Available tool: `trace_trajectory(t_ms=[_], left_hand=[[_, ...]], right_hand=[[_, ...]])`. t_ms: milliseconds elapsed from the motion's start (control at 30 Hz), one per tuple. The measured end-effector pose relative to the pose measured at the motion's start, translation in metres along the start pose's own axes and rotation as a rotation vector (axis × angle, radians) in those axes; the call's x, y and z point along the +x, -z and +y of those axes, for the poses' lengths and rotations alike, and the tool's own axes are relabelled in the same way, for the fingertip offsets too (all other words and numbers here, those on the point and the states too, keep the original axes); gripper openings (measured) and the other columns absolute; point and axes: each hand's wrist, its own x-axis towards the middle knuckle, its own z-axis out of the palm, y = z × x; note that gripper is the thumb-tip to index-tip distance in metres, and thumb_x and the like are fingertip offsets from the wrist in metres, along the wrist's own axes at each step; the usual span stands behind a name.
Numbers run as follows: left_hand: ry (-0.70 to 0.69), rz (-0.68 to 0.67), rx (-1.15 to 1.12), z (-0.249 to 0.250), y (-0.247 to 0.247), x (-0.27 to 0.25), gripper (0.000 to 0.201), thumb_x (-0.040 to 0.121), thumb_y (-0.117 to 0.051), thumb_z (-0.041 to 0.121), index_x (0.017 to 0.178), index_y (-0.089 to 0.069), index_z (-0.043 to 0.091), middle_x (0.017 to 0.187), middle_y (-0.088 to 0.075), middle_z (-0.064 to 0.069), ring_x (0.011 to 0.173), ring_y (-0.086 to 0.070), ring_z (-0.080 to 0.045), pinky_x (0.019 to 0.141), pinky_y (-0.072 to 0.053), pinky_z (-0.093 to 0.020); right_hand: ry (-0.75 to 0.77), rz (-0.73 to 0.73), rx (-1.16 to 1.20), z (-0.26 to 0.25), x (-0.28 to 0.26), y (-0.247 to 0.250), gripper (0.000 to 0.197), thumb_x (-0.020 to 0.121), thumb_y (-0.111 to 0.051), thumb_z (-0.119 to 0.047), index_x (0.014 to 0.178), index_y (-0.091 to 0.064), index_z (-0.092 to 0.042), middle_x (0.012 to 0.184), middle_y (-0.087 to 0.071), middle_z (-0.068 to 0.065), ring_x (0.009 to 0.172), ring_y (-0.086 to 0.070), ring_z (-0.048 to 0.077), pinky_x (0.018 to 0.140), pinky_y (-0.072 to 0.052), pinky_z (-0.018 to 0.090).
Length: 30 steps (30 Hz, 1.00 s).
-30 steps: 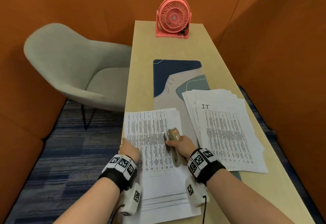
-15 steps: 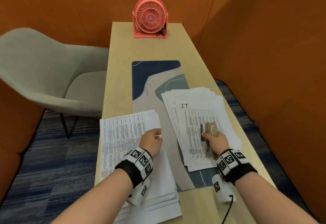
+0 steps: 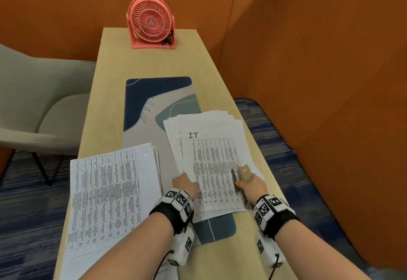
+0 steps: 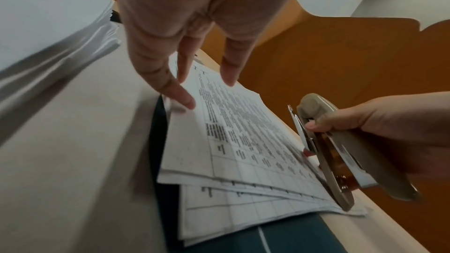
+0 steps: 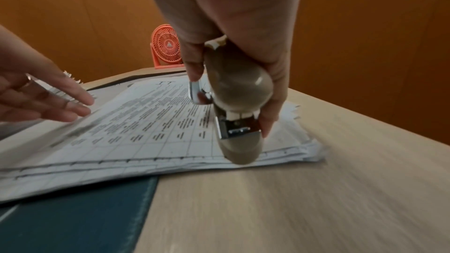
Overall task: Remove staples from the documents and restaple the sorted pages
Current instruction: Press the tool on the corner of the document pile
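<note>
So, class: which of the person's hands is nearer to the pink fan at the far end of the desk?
Neither clearly. The left hand rests at the left edge of the "IT" paper stack; the right hand, gripping the stapler, is level with it, and the fan stands far beyond both.

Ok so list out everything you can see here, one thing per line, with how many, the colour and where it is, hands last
Stack marked IT: one, white printed pages, fanned, right part of the desk mat.
Other paper stack: one, white printed pages, near left of the table.
Stapler: one, beige with metal parts, in the right hand over the IT stack.
Desk mat: one, dark blue, beige and teal, middle of the table.
Fan: one, coral pink, far end of the table.
Table: one, light wood, long, against orange walls.
Chair: one, grey, left of the table.
Left hand: fingers straight, at the IT stack's left edge.
Right hand: grips the stapler.
</note>
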Motion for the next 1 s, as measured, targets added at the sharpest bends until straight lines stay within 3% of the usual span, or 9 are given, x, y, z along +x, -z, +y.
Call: trace_trajectory(t_ms=[100,167,267,367,533,633,767,900,1000], left_hand=[[0.083,0.048,-0.061,-0.001,-0.002,0.008,0.016,0.092,-0.052,0.021,0.088,-0.051,0.005,0.082,-0.05,-0.005,0.066,-0.045,-0.013,0.052,-0.033,-0.021],[0.136,0.077,-0.088,-0.002,-0.004,0.013,0.03,0.091,-0.053,0.021,0.066,-0.039,0.012,0.067,-0.04,0.0,0.056,-0.036,-0.009,0.048,-0.03,-0.019],[0.104,0.064,-0.177,0.0,-0.007,0.016,0.012,0.089,-0.056,0.017,0.09,-0.056,0.005,0.088,-0.06,-0.007,0.075,-0.056,-0.02,0.063,-0.041,-0.023],[0.035,0.146,-0.211,0.002,-0.009,0.012,0.04,0.089,-0.059,0.018,0.124,-0.05,0.003,0.12,-0.06,-0.012,0.105,-0.058,-0.026,0.079,-0.041,-0.024],[-0.067,0.167,-0.225,0.004,-0.009,0.006,0.035,0.092,-0.05,0.008,0.127,-0.047,0.005,0.119,-0.059,-0.014,0.088,-0.055,-0.022,0.076,-0.039,-0.022],[-0.116,0.189,-0.308,0.0,-0.009,0.0,0.03,0.094,-0.047,0.005,0.124,-0.046,0.004,0.101,-0.059,-0.009,0.072,-0.052,-0.016,0.07,-0.04,-0.022],[-0.129,0.171,-0.436,-0.009,-0.009,-0.002,0.022,0.093,-0.044,0.004,0.115,-0.048,0.008,0.091,-0.059,-0.004,0.075,-0.057,-0.018,0.07,-0.048,-0.028],[-0.156,0.163,-0.463,-0.015,-0.009,-0.001,0.02,0.093,-0.042,0.002,0.097,-0.046,0.021,0.09,-0.06,-0.001,0.067,-0.05,-0.006,0.059,-0.041,-0.014],[-0.152,0.113,-0.5,-0.017,-0.004,-0.006,0.023,0.094,-0.041,0.0,0.101,-0.05,0.02,0.108,-0.055,-0.001,0.077,-0.051,-0.008,0.063,-0.042,-0.012]], right_hand=[[0.004,-0.019,0.006,0.0,0.003,-0.001,0.023,0.088,-0.063,-0.021,0.103,-0.057,-0.005,0.092,-0.058,0.009,0.08,-0.051,0.021,0.068,-0.035,0.023],[0.01,-0.029,0.009,0.0,0.003,0.0,0.021,0.088,-0.064,-0.022,0.1,-0.056,-0.007,0.092,-0.059,0.009,0.08,-0.052,0.021,0.067,-0.036,0.023],[0.008,-0.037,0.029,0.002,0.005,0.002,0.023,0.088,-0.063,-0.021,0.103,-0.058,-0.005,0.092,-0.058,0.007,0.08,-0.052,0.019,0.057,-0.035,0.023],[0.004,-0.029,0.036,0.004,0.009,0.005,0.025,0.088,-0.063,-0.022,0.104,-0.059,-0.003,0.099,-0.064,0.011,0.079,-0.054,0.018,0.052,-0.034,0.019],[0.021,0.019,0.023,0.004,0.017,0.014,0.025,0.087,-0.063,-0.023,0.104,-0.059,-0.005,0.095,-0.064,0.012,0.078,-0.055,0.021,0.064,-0.038,0.023],[0.049,0.047,0.093,0.003,0.023,0.024,0.022,0.088,-0.063,-0.023,0.102,-0.057,-0.007,0.084,-0.059,0.006,0.069,-0.053,0.018,0.053,-0.036,0.024],[0.143,0.002,0.45,-0.002,0.028,0.039,0.017,0.088,-0.063,-0.015,0.103,-0.055,-0.011,0.082,-0.058,0.001,0.07,-0.053,0.012,0.057,-0.039,0.023],[0.223,-0.09,0.584,-0.012,0.036,0.051,0.026,0.086,-0.065,-0.013,0.111,-0.056,-0.009,0.095,-0.061,0.009,0.082,-0.058,0.021,0.075,-0.049,0.033],[0.265,-0.153,0.591,-0.02,0.039,0.061,0.022,0.086,-0.065,-0.012,0.106,-0.058,-0.008,0.091,-0.064,0.006,0.081,-0.061,0.02,0.078,-0.046,0.034]])
